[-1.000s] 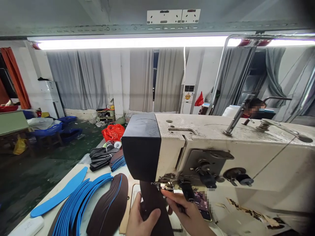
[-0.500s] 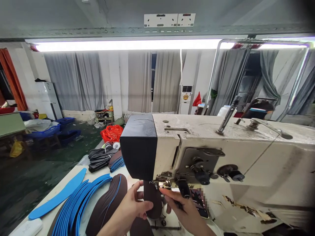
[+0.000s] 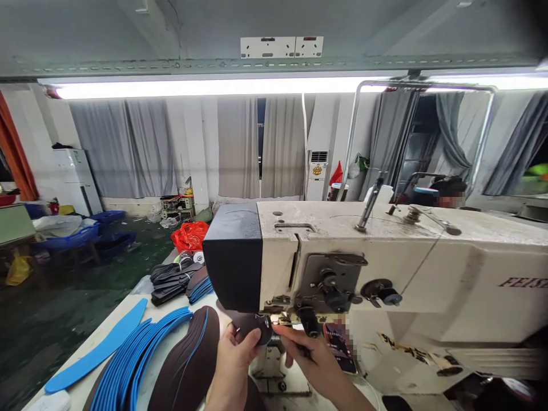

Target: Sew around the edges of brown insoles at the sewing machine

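Note:
Under the head of a sewing machine (image 3: 280,257), a dark brown insole-shaped piece (image 3: 250,328) sits by the needle and presser foot. My left hand (image 3: 235,357) pinches it, thumb on top and fingers beneath. Its far part reaches back to the left, partly behind the black end cover. From the other side my right hand (image 3: 314,359) comes in, its forefinger stretched to the piece's edge beside the presser foot. A small dark object (image 3: 305,351) shows among its curled fingers; its kind is unclear. Another brown piece (image 3: 254,394) lies partly hidden below my left wrist.
Left on the table are a fan of blue-edged insoles (image 3: 128,354), a brown stack (image 3: 184,359) and a single blue piece (image 3: 98,348). Black bundled strips (image 3: 171,279) and a red bag (image 3: 188,235) lie farther back. Behind my right hand is a phone (image 3: 340,345).
The brown piece has swung round from hanging toward me to pointing back left. My left hand has turned with it; my right forefinger stays by the presser foot. The view has shifted slightly right.

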The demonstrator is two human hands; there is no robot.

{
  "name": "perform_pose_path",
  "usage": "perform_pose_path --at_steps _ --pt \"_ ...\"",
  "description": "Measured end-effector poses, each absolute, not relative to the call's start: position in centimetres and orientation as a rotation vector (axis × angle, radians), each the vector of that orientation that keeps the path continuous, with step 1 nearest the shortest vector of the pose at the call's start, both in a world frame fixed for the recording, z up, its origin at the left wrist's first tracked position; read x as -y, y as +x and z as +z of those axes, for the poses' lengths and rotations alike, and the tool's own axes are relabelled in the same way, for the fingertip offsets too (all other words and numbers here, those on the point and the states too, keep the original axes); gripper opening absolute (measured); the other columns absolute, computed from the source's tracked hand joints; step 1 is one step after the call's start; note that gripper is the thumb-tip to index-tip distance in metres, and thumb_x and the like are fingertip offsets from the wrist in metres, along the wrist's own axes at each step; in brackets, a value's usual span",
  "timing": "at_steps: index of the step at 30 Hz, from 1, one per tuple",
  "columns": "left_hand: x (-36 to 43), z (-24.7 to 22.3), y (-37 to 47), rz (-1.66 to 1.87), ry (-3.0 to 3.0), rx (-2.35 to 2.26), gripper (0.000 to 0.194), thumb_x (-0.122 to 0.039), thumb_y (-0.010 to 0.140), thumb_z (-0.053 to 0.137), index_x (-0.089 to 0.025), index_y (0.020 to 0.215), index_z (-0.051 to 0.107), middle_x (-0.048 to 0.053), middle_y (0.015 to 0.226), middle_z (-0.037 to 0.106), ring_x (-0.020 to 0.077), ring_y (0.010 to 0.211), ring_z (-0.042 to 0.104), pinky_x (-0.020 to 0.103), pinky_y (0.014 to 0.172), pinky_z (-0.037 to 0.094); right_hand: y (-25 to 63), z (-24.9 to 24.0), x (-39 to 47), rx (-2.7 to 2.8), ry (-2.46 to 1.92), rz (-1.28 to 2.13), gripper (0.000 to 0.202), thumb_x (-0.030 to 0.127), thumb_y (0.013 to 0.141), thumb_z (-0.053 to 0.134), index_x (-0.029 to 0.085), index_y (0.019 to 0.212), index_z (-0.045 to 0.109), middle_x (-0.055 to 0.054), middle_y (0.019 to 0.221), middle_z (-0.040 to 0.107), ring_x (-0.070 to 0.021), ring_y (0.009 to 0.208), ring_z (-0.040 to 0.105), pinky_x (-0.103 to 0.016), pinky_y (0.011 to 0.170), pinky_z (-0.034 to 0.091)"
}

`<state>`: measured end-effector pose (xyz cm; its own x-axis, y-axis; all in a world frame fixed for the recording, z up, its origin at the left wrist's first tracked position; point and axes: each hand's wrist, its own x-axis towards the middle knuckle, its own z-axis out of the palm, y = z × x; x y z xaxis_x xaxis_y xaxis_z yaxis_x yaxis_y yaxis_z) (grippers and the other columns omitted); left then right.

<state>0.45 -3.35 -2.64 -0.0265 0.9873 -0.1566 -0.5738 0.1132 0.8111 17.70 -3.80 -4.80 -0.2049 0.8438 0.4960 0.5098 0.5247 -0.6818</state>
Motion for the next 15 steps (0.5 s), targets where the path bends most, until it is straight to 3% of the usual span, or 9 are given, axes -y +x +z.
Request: perform_pose_path --at_steps 6,12,15 --pt "5.4 -3.8 2.9 1.446 0.358 -0.958 0.024 -0.019 0.057 0.086 -0.014 0.061 0.062 0.004 0.067 0.07 0.0176 0.068 0.07 0.028 0.076 0.057 17.6 -4.7 3.8 1.842 -1.083 0.513 0.036 0.038 0.095 0.047 0.022 0.113 0.073 0.0 0.052 0.068 -0.012 0.049 0.063 -0.021 0.058 0.052" --pt "6.0 -4.5 0.4 1.353 0.949 -0.944 0.031 -0.042 0.063 0.08 -0.019 0.073 0.062 0.0 0.062 0.064 0.0173 0.061 0.064 0.027 0.06 0.053 17.7 -5.4 3.5 1.825 -0.977 0.558 0.035 0.036 0.095 0.047 0.022 0.119 0.069 0.002 0.055 0.065 -0.011 0.048 0.062 -0.021 0.057 0.051" --pt "2.5 -1.6 -2.5 1.267 1.284 -1.119 0.026 -0.041 0.071 0.072 -0.019 0.081 0.064 0.004 0.079 0.068 0.0201 0.08 0.063 0.027 0.069 0.05 17.7 -5.7 3.5 1.831 -0.938 0.549 0.034 0.034 0.096 0.046 0.024 0.121 0.068 0.003 0.057 0.065 -0.0105 0.049 0.062 -0.021 0.057 0.051"
